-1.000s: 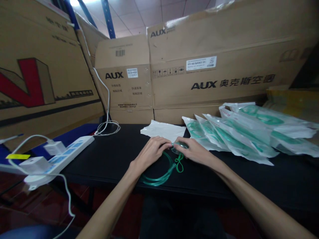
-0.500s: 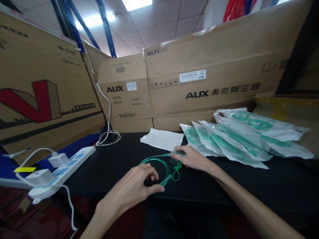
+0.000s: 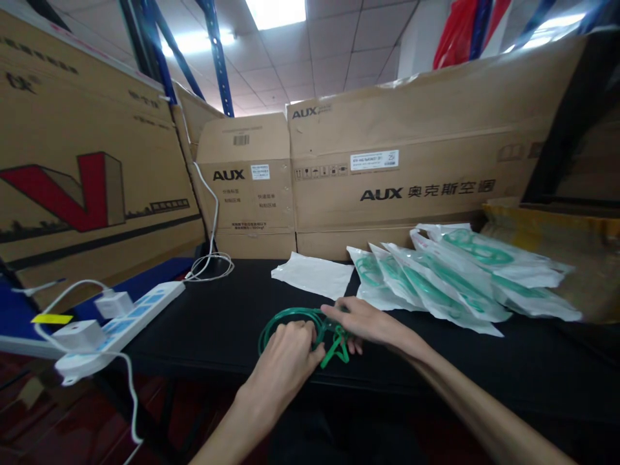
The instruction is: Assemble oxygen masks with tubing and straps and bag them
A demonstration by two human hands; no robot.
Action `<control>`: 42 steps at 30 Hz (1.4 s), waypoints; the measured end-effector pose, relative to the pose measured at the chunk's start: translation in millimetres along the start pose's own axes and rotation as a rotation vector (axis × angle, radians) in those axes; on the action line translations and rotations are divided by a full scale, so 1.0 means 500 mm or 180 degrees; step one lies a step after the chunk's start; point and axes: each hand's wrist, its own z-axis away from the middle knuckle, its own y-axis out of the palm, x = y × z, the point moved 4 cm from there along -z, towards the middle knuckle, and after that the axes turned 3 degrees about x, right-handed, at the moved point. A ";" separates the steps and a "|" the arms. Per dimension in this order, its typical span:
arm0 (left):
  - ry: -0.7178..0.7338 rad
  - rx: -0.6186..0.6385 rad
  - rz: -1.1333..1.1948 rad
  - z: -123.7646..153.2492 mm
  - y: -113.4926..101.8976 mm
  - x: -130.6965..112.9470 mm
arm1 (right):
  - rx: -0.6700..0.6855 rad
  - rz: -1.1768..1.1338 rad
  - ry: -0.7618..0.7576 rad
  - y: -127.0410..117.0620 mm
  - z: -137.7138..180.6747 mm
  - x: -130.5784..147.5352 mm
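Note:
A coil of green, see-through tubing (image 3: 272,321) lies on the black table in front of me. My left hand (image 3: 287,352) is closed over the near side of the coil, thumb and fingers pinching it. At the coil's right end my right hand (image 3: 367,321) grips a clear oxygen mask, mostly hidden under the palm and fingers. From beneath that hand a green elastic strap (image 3: 338,352) hangs in loops toward me. Behind the hands lies a flat white pouch (image 3: 312,274).
Several white pouches with green tubing inside (image 3: 436,278) overlap at the right. A white power strip (image 3: 130,326) with plugs and cables runs along the left edge. Cardboard panels (image 3: 411,135) wall off the back, and a taped brown box (image 3: 588,261) stands far right.
My left hand has moved right and forward and closed on the tubing coil. My right hand has turned over the mask, and the strap now hangs nearer to me.

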 end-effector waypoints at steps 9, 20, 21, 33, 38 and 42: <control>-0.0403 -0.0546 0.0529 -0.006 0.016 0.012 | 0.0021 -0.0794 -0.0083 -0.006 -0.007 -0.005; -0.0374 -0.1163 0.1587 -0.021 0.000 -0.008 | -0.0818 -0.2288 -0.0722 0.046 0.008 -0.004; -0.0325 -0.1174 0.1625 -0.025 0.001 -0.011 | -0.0805 -0.2508 -0.0773 0.055 0.013 0.000; 0.0139 -0.1109 0.0404 -0.012 0.010 -0.058 | -0.1080 -0.4025 -0.1163 0.080 0.021 0.003; 0.0535 -0.1482 0.1313 0.002 -0.022 -0.038 | -0.1115 -0.3980 -0.1176 0.051 0.019 -0.030; 0.0139 -0.1843 0.1321 -0.011 -0.064 0.011 | -0.0641 -0.3828 -0.1049 0.027 0.018 -0.049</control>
